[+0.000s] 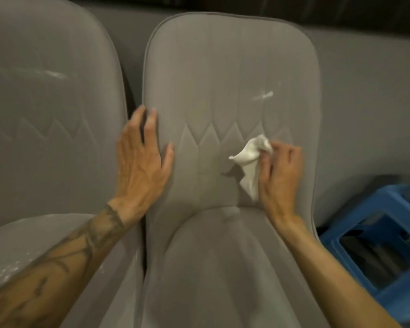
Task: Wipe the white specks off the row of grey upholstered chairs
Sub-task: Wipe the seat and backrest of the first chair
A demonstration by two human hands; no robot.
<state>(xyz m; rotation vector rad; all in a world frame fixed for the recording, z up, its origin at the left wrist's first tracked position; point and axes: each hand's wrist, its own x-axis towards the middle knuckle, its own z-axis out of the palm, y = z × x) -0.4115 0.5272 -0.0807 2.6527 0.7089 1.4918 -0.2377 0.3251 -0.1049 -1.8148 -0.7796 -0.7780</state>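
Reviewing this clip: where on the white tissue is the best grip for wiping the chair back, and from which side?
Grip the tissue at its bunched right edge, coming from the right, as the right hand pinches it: the loose flap spreads left and down over the chair back, free to wipe.

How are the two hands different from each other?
The left hand lies flat with straight fingers on the side edge of the grey chair backrest, while the right hand is curled. The left hand holds nothing, but the right hand grips a crumpled white cloth. The left forearm has tattoos, and the right forearm shows none. Both hands are bare and at the same backrest.
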